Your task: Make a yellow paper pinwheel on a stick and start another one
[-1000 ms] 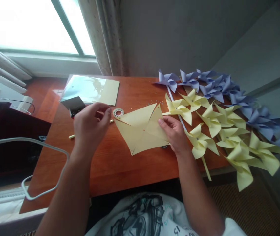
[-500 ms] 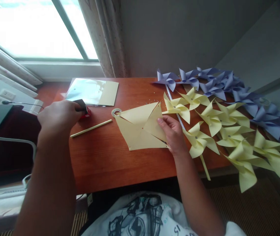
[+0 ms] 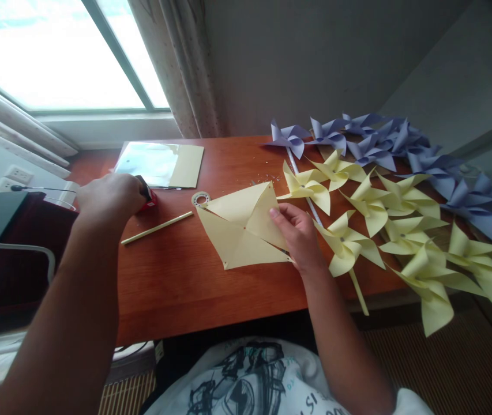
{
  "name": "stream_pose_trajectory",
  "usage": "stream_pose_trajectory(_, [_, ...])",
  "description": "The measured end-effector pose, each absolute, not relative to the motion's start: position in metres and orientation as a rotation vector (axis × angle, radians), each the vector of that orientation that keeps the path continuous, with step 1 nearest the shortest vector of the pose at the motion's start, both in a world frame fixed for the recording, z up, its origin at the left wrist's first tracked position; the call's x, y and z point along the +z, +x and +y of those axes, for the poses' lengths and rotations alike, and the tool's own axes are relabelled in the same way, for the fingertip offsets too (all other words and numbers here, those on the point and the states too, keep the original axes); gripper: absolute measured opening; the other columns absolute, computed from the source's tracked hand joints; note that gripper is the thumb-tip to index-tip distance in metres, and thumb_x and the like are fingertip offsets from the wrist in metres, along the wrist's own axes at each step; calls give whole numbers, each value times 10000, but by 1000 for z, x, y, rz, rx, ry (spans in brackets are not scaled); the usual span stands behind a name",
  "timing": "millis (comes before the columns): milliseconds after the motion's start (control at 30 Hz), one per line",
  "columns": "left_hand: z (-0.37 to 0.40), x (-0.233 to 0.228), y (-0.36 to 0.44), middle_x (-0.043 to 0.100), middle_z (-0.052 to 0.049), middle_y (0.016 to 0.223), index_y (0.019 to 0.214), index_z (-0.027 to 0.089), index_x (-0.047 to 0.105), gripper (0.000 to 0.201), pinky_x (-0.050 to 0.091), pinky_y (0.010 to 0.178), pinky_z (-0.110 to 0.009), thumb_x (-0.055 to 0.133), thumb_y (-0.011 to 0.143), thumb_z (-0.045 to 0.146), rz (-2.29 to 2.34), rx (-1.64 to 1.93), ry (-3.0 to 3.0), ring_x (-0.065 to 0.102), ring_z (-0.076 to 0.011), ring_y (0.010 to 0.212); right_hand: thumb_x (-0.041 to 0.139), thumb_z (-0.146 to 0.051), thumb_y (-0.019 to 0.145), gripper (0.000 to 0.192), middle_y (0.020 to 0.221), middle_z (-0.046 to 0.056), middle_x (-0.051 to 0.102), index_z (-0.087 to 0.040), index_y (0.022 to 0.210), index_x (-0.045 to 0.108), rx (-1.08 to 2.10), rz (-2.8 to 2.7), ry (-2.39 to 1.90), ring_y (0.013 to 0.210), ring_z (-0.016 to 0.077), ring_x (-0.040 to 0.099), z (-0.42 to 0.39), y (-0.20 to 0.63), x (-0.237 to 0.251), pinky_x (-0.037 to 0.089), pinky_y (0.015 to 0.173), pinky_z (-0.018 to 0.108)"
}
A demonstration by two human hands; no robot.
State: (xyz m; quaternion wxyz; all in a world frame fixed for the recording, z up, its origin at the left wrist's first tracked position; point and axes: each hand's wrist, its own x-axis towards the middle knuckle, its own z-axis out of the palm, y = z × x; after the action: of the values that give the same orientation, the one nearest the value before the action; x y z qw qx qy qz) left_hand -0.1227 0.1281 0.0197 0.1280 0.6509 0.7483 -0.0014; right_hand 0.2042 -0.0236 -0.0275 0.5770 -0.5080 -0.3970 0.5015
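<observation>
My right hand [image 3: 300, 236] pinches the right edge of a pale yellow paper square [image 3: 224, 245] between thumb and fingers. The sheet is slit inward from its corners and has small holes near the corners and centre. My left hand [image 3: 111, 196] is curled at a small red box with a dark upper part [image 3: 150, 202], back of the hand toward me; most of its fingertips are hidden. A pale yellow paper stick [image 3: 157, 227] lies below the box. A small ring-shaped tape roll [image 3: 201, 199] sits by the sheet's left corner.
Several yellow pinwheels [image 3: 345, 239] and purple pinwheels [image 3: 371, 151] crowd the right of the wooden table [image 3: 176, 300]. A clear sleeve with yellow paper [image 3: 189, 164] lies at the back left. Tiny scraps [image 3: 267, 177] are scattered near the middle. A dark cabinet [image 3: 16, 259] stands left.
The view has shifted slightly. My right hand still holds the paper square, and my left hand stays at the red box, its fingers now covering more of the dark part.
</observation>
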Motion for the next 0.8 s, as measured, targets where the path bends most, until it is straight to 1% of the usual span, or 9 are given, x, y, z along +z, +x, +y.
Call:
stream_pose_trajectory(67, [124, 23, -116, 699, -221, 993, 847, 91, 696, 414, 461, 803, -638, 805, 610, 413, 2316, -145, 1842, 579, -495, 1049, 716, -409, 872, 216, 675, -34, 567, -207, 802, 683, 1177, -931, -1188, 619, 125, 489, -24, 204, -27, 372, 577, 248])
stream_pose_trajectory(133, [121, 25, -111, 694, -229, 1089, 942, 93, 711, 454, 495, 790, -554, 779, 649, 433, 2381, -250, 1825, 613, -449, 1022, 716, -417, 872, 221, 678, -33, 572, -208, 809, 683, 1177, -935, -1192, 619, 126, 491, -25, 204, -28, 375, 577, 248])
stream_pose_trajectory(200, [119, 25, -108, 700, -209, 1096, 980, 108, 719, 471, 505, 785, -504, 763, 667, 458, 2404, -304, 1837, 630, -419, 1005, 709, -428, 878, 224, 685, -30, 583, -211, 827, 688, 1183, -940, -1196, 617, 128, 495, -25, 204, -28, 379, 575, 250])
stream_pose_trajectory(267, [118, 25, -107, 704, -195, 1070, 992, 122, 726, 473, 504, 772, -480, 748, 680, 476, 2417, -329, 1855, 637, -410, 988, 704, -437, 882, 228, 690, -27, 591, -214, 837, 692, 1181, -951, -1205, 616, 131, 499, -25, 205, -28, 382, 574, 252])
stream_pose_trajectory(433, [110, 33, -102, 715, -151, 999, 1052, 208, 767, 476, 493, 753, -436, 707, 698, 520, 2407, -349, 1898, 635, -378, 940, 702, -464, 878, 245, 699, -23, 607, -222, 837, 692, 1168, -969, -1227, 617, 140, 508, -25, 205, -28, 393, 578, 259])
stream_pose_trajectory(533, [105, 39, -100, 707, -145, 1027, 1097, 261, 783, 440, 485, 758, -428, 680, 737, 492, 2368, -309, 1968, 620, -358, 912, 702, -470, 877, 255, 690, -24, 599, -219, 834, 690, 1165, -971, -1230, 615, 137, 502, -25, 205, -28, 392, 578, 257])
stream_pose_trajectory(600, [104, 40, -100, 696, -144, 1041, 1109, 279, 789, 431, 484, 759, -437, 685, 742, 480, 2338, -282, 1992, 606, -349, 888, 703, -469, 875, 256, 684, -26, 589, -218, 826, 689, 1161, -974, -1231, 616, 136, 494, -25, 205, -28, 386, 578, 256])
stream_pose_trajectory(700, [107, 37, -103, 681, -146, 1063, 1128, 299, 788, 467, 482, 742, -456, 690, 727, 518, 2324, -281, 1981, 602, -356, 871, 700, -460, 878, 250, 680, -29, 577, -217, 822, 690, 1164, -974, -1224, 620, 134, 486, -25, 204, -27, 377, 580, 254])
stream_pose_trajectory(800, [112, 32, -107, 679, -155, 1060, 1103, 278, 797, 480, 470, 748, -477, 712, 690, 508, 2325, -239, 1948, 598, -379, 891, 699, -439, 883, 237, 677, -30, 567, -211, 819, 693, 1163, -976, -1209, 622, 127, 480, -26, 204, -27, 371, 581, 250])
